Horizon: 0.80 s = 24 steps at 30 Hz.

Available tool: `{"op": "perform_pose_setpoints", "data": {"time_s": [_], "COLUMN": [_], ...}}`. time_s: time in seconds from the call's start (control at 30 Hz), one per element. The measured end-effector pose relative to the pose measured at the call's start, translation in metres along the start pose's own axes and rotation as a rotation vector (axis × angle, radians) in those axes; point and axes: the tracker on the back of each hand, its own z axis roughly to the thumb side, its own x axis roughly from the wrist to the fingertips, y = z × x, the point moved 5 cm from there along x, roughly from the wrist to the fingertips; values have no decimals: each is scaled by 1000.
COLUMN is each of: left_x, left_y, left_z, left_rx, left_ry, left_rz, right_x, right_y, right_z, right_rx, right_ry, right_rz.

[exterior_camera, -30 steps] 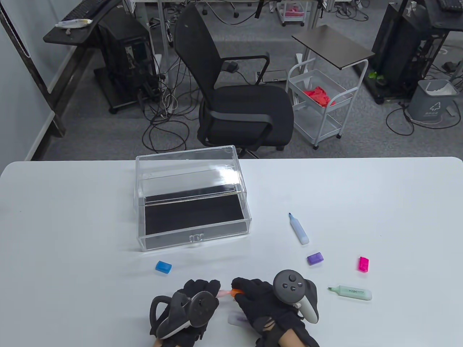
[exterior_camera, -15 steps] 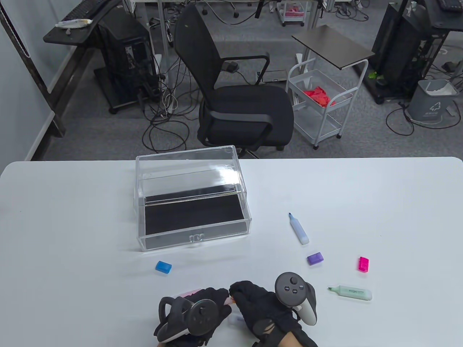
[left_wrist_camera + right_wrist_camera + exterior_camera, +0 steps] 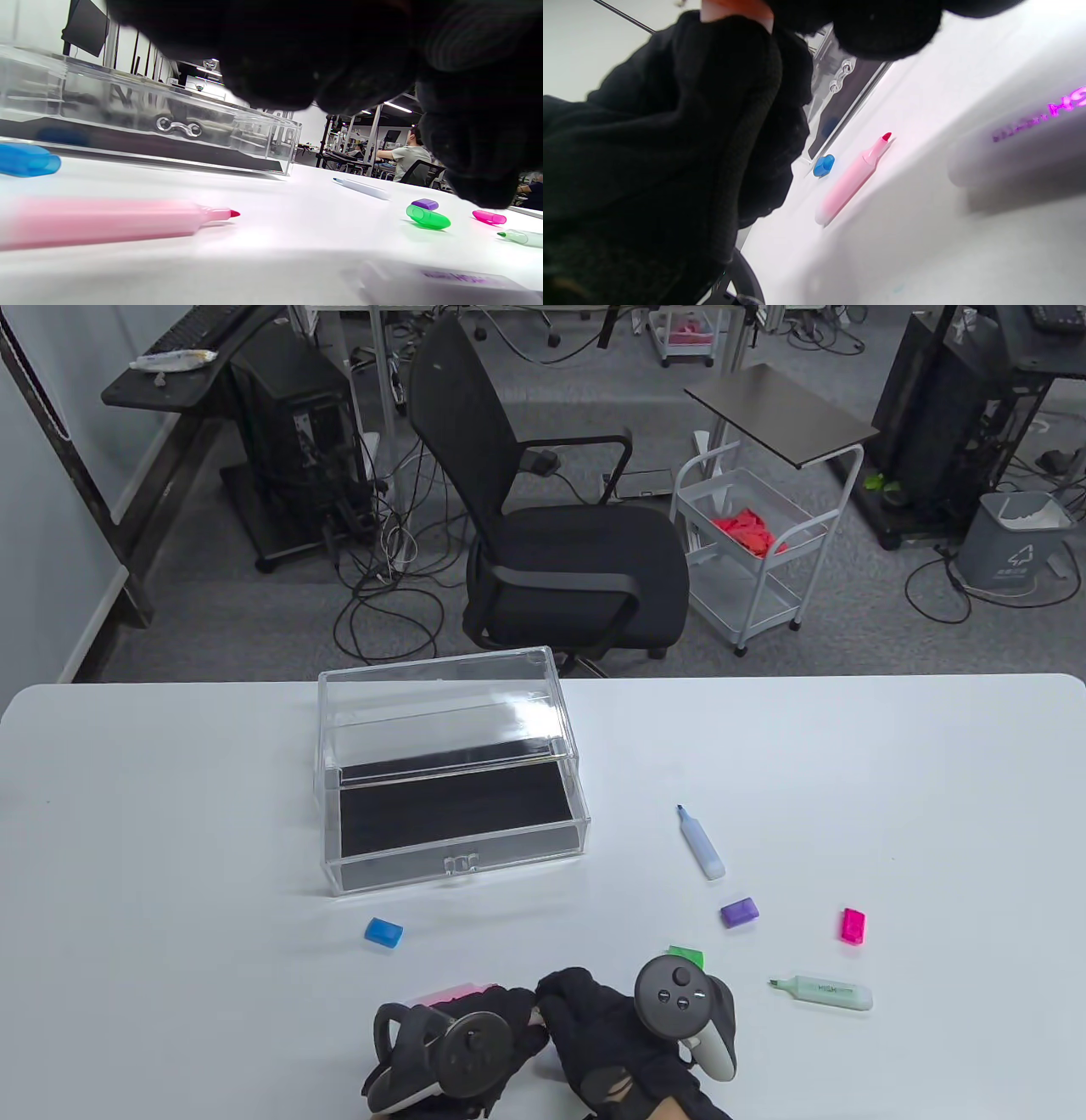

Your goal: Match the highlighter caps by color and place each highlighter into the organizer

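Observation:
My two hands meet fingertip to fingertip at the table's near edge. The left hand (image 3: pixel 519 1016) grips a pale orange highlighter, almost wholly hidden by the gloves. The right hand (image 3: pixel 556 994) pinches its orange cap (image 3: pixel 736 7) against it. A pink highlighter (image 3: pixel 450 994) lies uncapped just beyond my left hand. Under the hands lies a purple highlighter (image 3: pixel 1022 144). Loose on the table are a blue cap (image 3: pixel 383 931), green cap (image 3: pixel 685 957), purple cap (image 3: pixel 739 911) and magenta cap (image 3: pixel 853 926). A mint highlighter (image 3: pixel 827 991) and a pale blue highlighter (image 3: pixel 702 844) lie to the right, both uncapped.
The clear organizer (image 3: pixel 454 780) stands at the table's middle left with its black-lined drawer pulled out towards me. A black office chair (image 3: pixel 560 551) and a white cart (image 3: pixel 751 551) stand beyond the table's far edge.
The hands have closed the gap between them, bringing the orange cap onto the highlighter. My left hand shifted right, uncovering the pink highlighter. The right hand's tracker moved off the green cap.

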Motion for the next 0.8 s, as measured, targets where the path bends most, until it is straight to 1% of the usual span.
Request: {"op": "perform_pose_setpoints", "data": {"time_s": [0.1, 0.13, 0.2, 0.27, 0.33, 0.5, 0.6, 0.7, 0.8], "left_x": [0, 0, 1, 2, 2, 8, 17, 32, 48], "left_y": [-2, -1, 0, -1, -2, -3, 4, 19, 32], "left_z": [-1, -2, -4, -6, -8, -18, -29, -46, -65], "left_rx": [3, 8, 17, 26, 54, 117, 110, 143, 171], "left_ry": [14, 18, 39, 52, 74, 105, 140, 187, 244], "left_rz": [-13, 8, 4, 9, -6, -53, -73, -74, -79], "right_x": [1, 1, 1, 1, 0, -2, -4, -5, -6], "right_y": [1, 0, -1, -4, -9, -18, -23, -24, -21], "right_z": [-1, 1, 1, 2, 2, -6, -7, -5, -3], "right_rx": [-2, 0, -14, -47, -150, -260, -303, -365, -425], "right_ry": [12, 13, 25, 41, 47, 106, 138, 150, 161], "right_rz": [32, 24, 5, -39, -71, -90, -99, -99, -77]}}
